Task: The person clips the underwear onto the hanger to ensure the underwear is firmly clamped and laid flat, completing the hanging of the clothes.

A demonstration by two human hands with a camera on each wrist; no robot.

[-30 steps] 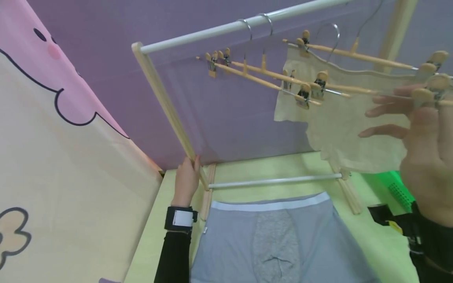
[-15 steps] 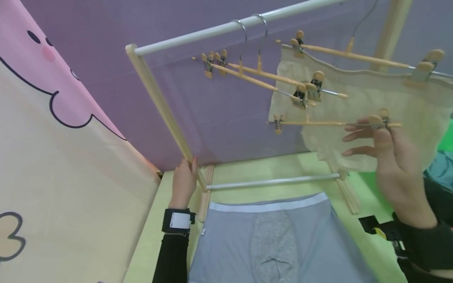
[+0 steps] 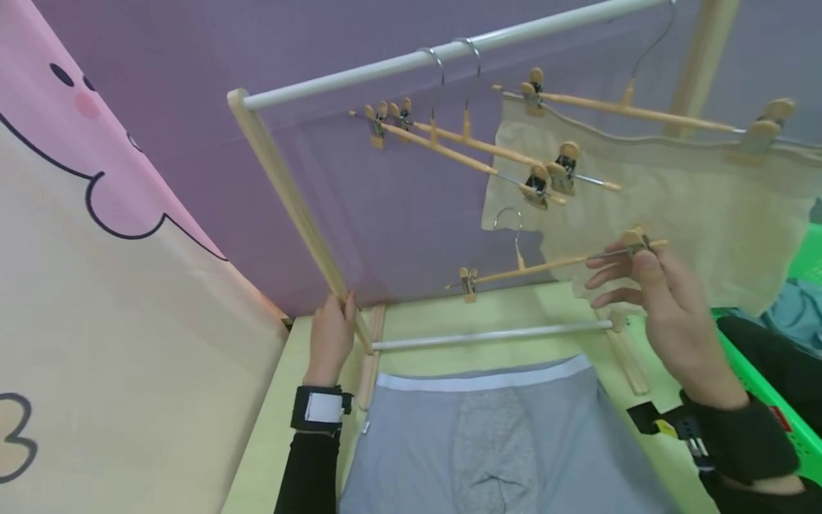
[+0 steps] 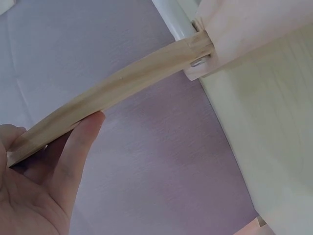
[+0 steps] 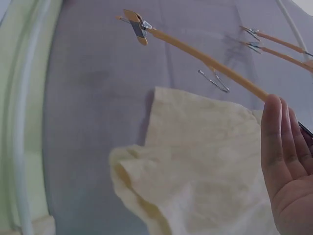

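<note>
My left hand point(image 3: 332, 332) grips the left wooden post point(image 3: 289, 200) of a drying rack low down; in the left wrist view, fingers and thumb lie round the post point(image 4: 112, 85). In my right hand point(image 3: 677, 321) is a wooden clip hanger point(image 3: 546, 267), pinched near its right-end clip. Its metal hook points up and hangs on nothing; the hanger point(image 5: 205, 58) stretches past the fingers in the right wrist view. Grey boxer briefs point(image 3: 411, 442) with a pale waistband lie flat below, on the light green table point(image 3: 263, 442).
Two bare clip hangers point(image 3: 452, 150) hang from the white top rail point(image 3: 359, 73). Farther right, another hanger point(image 3: 578, 103) carries a cream garment point(image 3: 642, 189). A lower white bar point(image 3: 494, 334) joins the rack's feet. A green basket point(image 3: 745, 371) holding dark clothing stands at right.
My right hand has moved left and down with the clip hanger, away from the hanging cream garment, and its hook has come into view. My left hand stays on the post.
</note>
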